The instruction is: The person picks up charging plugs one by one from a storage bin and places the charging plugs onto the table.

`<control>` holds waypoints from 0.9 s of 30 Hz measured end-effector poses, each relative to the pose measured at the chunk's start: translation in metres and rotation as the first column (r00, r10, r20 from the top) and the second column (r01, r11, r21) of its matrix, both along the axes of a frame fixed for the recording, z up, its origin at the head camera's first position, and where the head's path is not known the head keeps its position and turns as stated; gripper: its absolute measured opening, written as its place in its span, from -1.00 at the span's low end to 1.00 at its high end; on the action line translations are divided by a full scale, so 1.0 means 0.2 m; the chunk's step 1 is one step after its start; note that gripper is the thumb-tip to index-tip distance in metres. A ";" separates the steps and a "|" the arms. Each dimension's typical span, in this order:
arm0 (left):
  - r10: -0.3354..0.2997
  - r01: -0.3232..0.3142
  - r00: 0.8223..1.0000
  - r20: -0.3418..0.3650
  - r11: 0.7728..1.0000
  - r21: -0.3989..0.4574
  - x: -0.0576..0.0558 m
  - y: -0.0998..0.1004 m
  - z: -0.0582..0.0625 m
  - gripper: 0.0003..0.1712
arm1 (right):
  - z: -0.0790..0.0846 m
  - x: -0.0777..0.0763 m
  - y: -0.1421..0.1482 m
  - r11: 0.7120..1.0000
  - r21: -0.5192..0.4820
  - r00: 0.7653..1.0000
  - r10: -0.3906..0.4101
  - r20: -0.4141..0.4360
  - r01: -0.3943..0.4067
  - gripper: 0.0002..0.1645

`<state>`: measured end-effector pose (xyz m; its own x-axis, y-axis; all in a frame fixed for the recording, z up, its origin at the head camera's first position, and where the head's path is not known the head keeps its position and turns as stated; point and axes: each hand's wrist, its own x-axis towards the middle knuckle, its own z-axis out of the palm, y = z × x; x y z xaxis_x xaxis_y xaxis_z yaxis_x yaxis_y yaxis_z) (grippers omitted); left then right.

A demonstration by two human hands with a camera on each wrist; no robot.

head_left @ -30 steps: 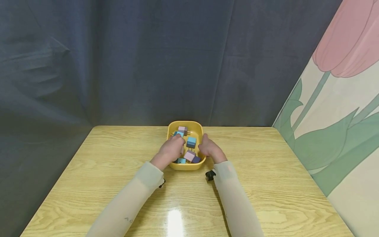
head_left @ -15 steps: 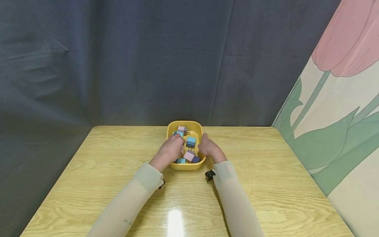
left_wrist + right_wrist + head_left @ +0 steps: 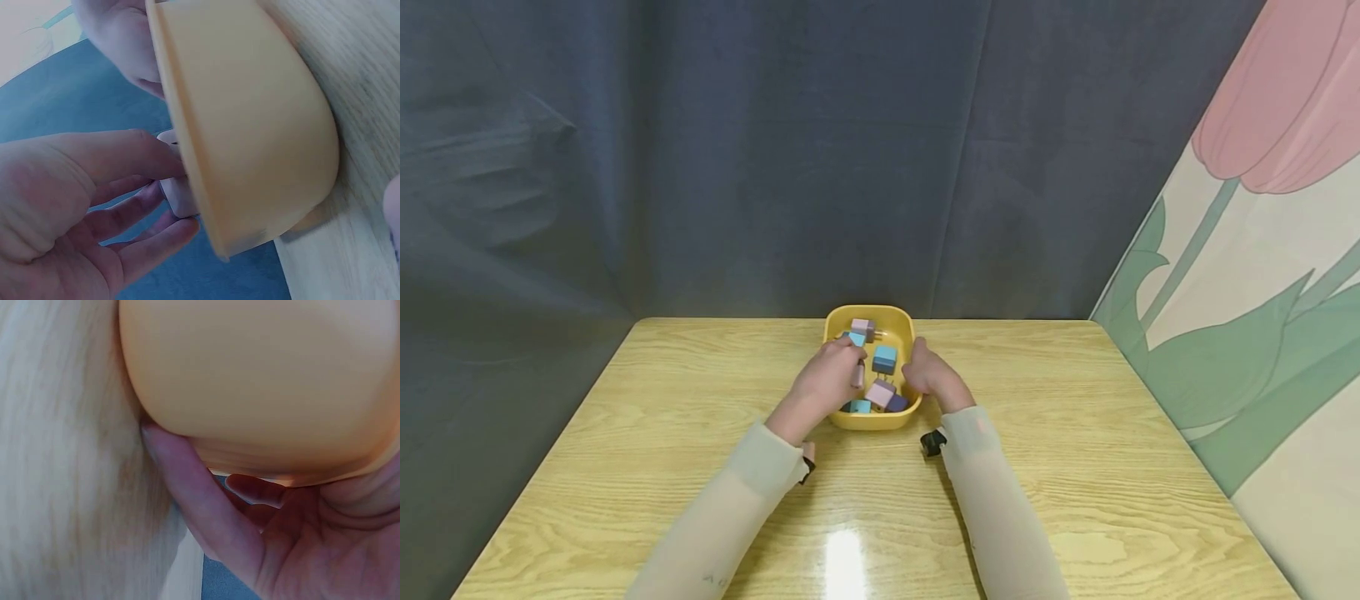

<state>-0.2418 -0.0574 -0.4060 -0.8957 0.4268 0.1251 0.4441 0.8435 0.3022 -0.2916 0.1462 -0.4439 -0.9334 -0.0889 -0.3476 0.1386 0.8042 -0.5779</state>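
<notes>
A yellow plastic box stands on the wooden table against the dark curtain. My left hand is over its left side, pinching a pale pink plug charger between thumb and fingers; a slot shows on the charger's end. Part of that charger is hidden behind the rim in the left wrist view. On the opposite side, my right hand grips the box wall, one finger lying along the outside near the bottom. Inside lie several more chargers, among them a blue one and a pink one with prongs.
The wooden table extends to both sides and in front of the box. Behind it hangs the dark curtain. A wall with a tulip picture borders the right side. Small black cameras sit under both wrists.
My left hand has shifted slightly back and to the left with the pink charger, which shows more in the head view now. The right hand and the box have stayed in place.
</notes>
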 end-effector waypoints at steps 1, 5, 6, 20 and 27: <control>-0.001 0.002 1.000 -0.002 1.000 0.008 0.01 0.00 0.01 -0.55 | 0.00 0.00 0.00 1.000 0.001 1.000 -0.001 0.001 0.001 -0.09; -0.007 0.008 1.000 -0.018 1.000 0.028 0.04 -0.01 0.02 -0.54 | 0.00 0.00 0.01 1.000 -0.014 1.000 -0.003 0.008 0.003 -0.09; -0.009 0.010 1.000 -0.024 1.000 0.028 0.05 -0.01 0.03 -0.55 | 0.00 0.01 0.01 1.000 -0.019 1.000 -0.004 0.010 0.004 -0.08; -0.001 0.002 1.000 -0.002 0.998 0.059 0.24 -0.03 0.11 -0.51 | 0.01 0.02 0.02 0.999 -0.041 1.000 0.000 0.015 0.001 -0.07; 0.010 -0.013 0.999 0.045 0.998 0.060 0.28 -0.02 0.12 -0.48 | 0.01 0.03 0.03 0.999 -0.038 1.000 0.014 0.004 -0.014 -0.08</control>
<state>-0.1853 -0.0622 -0.3828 -0.9059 0.4090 0.1098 0.4191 0.8283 0.3719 -0.2849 0.1519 -0.4428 -0.9304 -0.1150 -0.3480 0.1302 0.7839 -0.6072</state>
